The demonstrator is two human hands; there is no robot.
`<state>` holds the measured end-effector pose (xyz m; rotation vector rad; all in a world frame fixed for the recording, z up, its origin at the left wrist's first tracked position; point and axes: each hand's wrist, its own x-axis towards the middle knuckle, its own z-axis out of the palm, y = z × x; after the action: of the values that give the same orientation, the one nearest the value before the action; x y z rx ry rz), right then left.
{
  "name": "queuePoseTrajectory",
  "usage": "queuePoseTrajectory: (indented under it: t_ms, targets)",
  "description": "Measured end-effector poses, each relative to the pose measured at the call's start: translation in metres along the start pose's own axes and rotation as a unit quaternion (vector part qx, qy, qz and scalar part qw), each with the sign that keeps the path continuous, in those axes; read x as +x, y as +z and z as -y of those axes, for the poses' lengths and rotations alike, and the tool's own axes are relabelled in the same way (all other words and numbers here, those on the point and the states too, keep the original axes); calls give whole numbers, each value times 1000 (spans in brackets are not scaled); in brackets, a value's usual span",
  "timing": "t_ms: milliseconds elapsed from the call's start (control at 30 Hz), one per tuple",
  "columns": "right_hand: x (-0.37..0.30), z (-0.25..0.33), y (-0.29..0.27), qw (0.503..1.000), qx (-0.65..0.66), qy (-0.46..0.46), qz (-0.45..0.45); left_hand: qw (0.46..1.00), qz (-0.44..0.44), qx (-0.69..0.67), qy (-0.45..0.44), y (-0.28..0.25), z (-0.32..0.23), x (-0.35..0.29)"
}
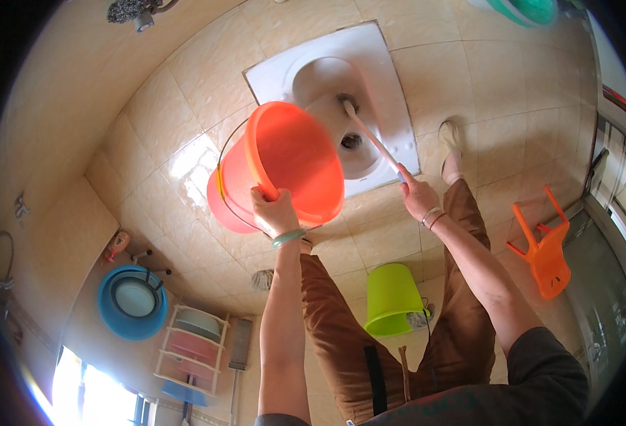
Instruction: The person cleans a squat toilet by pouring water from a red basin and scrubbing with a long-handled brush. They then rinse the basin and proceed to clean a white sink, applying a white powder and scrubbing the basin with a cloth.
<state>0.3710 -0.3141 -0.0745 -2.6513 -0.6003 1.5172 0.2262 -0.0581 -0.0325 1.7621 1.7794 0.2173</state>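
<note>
My left hand [273, 211] grips the rim of a large orange-red bucket [236, 167], which is tilted with its mouth toward the squat toilet. The bucket's wire handle with a yellow grip hangs down its left side. In my right hand [419, 197] is the pale handle of a toilet brush [377, 142]. Its dark head rests in the white squat toilet pan [392, 92], just above the drain hole [352, 140]. The pan is set into the tiled floor. How much water the bucket holds, if any, I cannot tell.
A lime-green bucket [391, 295] lies between my legs. To the right is an orange plastic chair [546, 248] near a glass door. Blue basins [133, 323], a shelf rack [192, 348] and a flat mop [240, 348] stand at the lower left. A green basin [529, 11] sits far right.
</note>
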Motion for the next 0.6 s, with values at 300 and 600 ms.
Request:
queuePoseTrajectory:
  t_ms: [300,600]
  targets:
    - [-7,-23,-6,997,-69,-18,-39,999,4,34,-20,12,19,4]
    - [-24,-29,1,994,-98,3,41,988,117,93,35,9,2,2]
